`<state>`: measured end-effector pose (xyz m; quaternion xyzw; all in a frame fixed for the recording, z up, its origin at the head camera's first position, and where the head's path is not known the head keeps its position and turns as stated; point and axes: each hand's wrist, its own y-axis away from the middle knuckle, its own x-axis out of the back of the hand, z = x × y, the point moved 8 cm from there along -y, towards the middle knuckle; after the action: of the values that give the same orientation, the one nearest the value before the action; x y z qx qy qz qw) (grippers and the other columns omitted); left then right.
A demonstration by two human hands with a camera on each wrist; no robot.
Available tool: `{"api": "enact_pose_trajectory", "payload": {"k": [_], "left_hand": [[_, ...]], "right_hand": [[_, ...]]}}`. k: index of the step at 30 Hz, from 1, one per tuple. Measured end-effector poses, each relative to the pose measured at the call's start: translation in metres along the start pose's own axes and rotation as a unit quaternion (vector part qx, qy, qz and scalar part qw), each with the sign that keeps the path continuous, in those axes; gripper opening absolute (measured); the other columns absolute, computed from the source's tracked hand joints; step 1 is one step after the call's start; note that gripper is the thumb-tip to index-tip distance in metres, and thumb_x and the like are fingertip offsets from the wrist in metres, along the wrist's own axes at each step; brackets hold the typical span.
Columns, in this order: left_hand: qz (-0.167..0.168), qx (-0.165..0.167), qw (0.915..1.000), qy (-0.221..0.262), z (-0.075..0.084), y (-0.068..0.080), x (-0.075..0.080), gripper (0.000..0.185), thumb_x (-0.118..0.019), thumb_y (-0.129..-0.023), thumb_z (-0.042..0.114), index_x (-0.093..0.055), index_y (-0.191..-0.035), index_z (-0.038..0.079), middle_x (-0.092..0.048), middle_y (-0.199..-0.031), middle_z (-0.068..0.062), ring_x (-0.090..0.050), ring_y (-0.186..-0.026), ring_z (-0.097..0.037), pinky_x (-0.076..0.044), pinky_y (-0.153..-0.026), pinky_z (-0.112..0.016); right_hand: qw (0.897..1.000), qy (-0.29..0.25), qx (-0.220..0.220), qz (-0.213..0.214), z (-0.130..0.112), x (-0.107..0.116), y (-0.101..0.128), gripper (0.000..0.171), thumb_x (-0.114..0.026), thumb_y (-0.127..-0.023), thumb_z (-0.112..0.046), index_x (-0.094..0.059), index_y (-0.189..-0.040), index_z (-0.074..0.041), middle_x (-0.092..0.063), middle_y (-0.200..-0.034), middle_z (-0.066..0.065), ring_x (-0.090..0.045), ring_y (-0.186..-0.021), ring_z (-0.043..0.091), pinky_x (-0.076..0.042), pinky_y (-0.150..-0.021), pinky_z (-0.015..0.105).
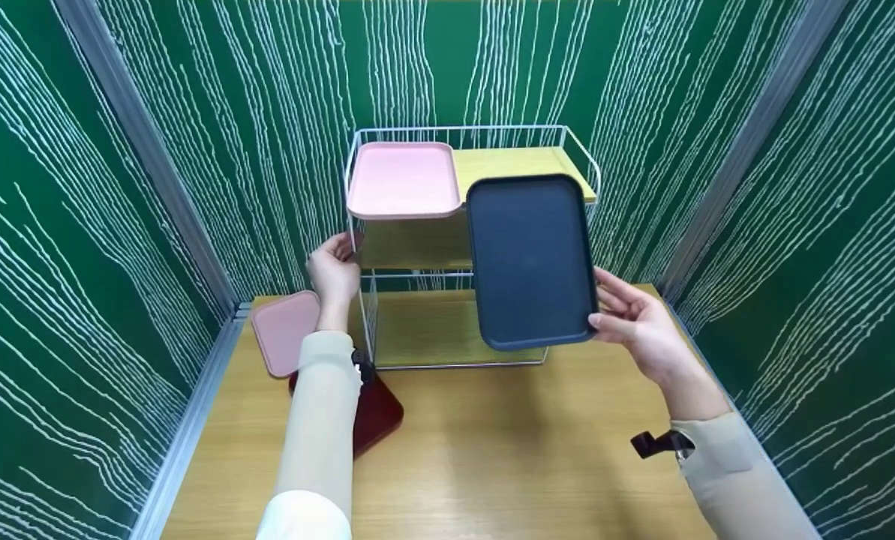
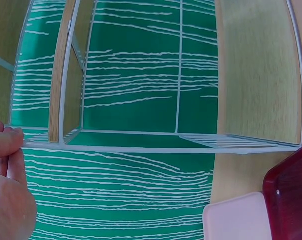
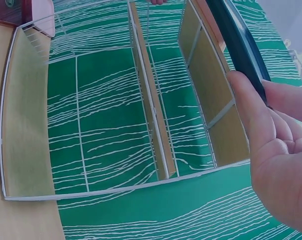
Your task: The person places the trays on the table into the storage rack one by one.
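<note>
The right hand (image 1: pixel 638 326) pinches the right edge of the dark blue tray (image 1: pixel 531 260), held tilted in the air before the wire shelf (image 1: pixel 387 296) — above the counter (image 1: pixel 507 450). The left hand (image 1: pixel 333 271) grips the shelf's left front post, fingers curled — well apart from the tray.

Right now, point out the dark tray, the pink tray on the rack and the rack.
dark tray (image 1: pixel 531 259), head view, flat centre.
pink tray (image 1: pixel 403 178), head view, flat centre.
rack (image 1: pixel 358 142), head view, top wire rim.
</note>
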<state>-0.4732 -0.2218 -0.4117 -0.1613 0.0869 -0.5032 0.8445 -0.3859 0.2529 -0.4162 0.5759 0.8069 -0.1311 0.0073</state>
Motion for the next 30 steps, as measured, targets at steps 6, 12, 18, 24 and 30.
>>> {"api": "enact_pose_trajectory", "payload": {"k": [6, 12, 18, 24, 30], "left_hand": [[0.003, 0.002, 1.0, 0.0, -0.001, 0.0, 0.0, 0.053, -0.052, -0.084, -0.033, -0.077, -0.121, -0.004, -0.078, -0.121, -0.018, -0.073, -0.118, -0.029, -0.057, -0.106, -0.039], [-0.001, 0.005, 0.9999, -0.009, 0.0, -0.001, -0.001, 0.052, -0.053, -0.085, -0.031, -0.078, -0.12, -0.003, -0.077, -0.122, -0.019, -0.072, -0.12, -0.032, -0.056, -0.107, -0.04], [-0.002, 0.004, 0.9999, -0.01, -0.002, -0.001, 0.0, 0.052, -0.053, -0.086, -0.031, -0.078, -0.121, -0.002, -0.076, -0.124, -0.021, -0.071, -0.122, -0.035, -0.055, -0.109, -0.04], [-0.001, 0.002, 0.9999, -0.012, -0.003, -0.001, 0.0, 0.05, -0.053, -0.086, -0.031, -0.076, -0.122, -0.005, -0.076, -0.123, -0.022, -0.07, -0.122, -0.037, -0.056, -0.108, -0.039], [0.001, 0.015, 0.9988, 0.047, -0.003, -0.001, 0.0, 0.049, -0.053, -0.084, -0.034, -0.074, -0.122, -0.01, -0.075, -0.121, -0.027, -0.071, -0.118, -0.039, -0.058, -0.106, -0.042]], "right_hand": [[1.0, -0.009, -0.006, 0.012, -0.011, 0.004, -0.009, 0.079, -0.066, -0.098, 0.014, -0.035, -0.167, -0.008, -0.064, -0.15, 0.004, -0.073, -0.12, 0.027, -0.063, -0.092, 0.04], [0.999, -0.032, -0.006, 0.021, -0.019, 0.005, -0.021, 0.079, -0.067, -0.099, 0.013, -0.035, -0.167, -0.01, -0.063, -0.152, 0.006, -0.074, -0.118, 0.026, -0.063, -0.093, 0.039], [0.998, -0.05, -0.027, 0.04, -0.023, 0.005, -0.032, 0.084, -0.068, -0.098, 0.013, -0.03, -0.169, -0.011, -0.049, -0.162, 0.013, -0.072, -0.121, 0.024, -0.062, -0.095, 0.039], [0.996, -0.062, -0.047, 0.044, -0.027, 0.002, -0.044, 0.086, -0.068, -0.098, 0.011, -0.027, -0.17, -0.012, -0.036, -0.17, 0.018, -0.073, -0.12, 0.022, -0.061, -0.099, 0.038], [0.995, -0.071, -0.058, 0.048, -0.034, -0.002, -0.054, 0.086, -0.068, -0.099, 0.01, -0.026, -0.171, -0.014, -0.03, -0.173, 0.018, -0.072, -0.121, 0.022, -0.059, -0.1, 0.036]]}}
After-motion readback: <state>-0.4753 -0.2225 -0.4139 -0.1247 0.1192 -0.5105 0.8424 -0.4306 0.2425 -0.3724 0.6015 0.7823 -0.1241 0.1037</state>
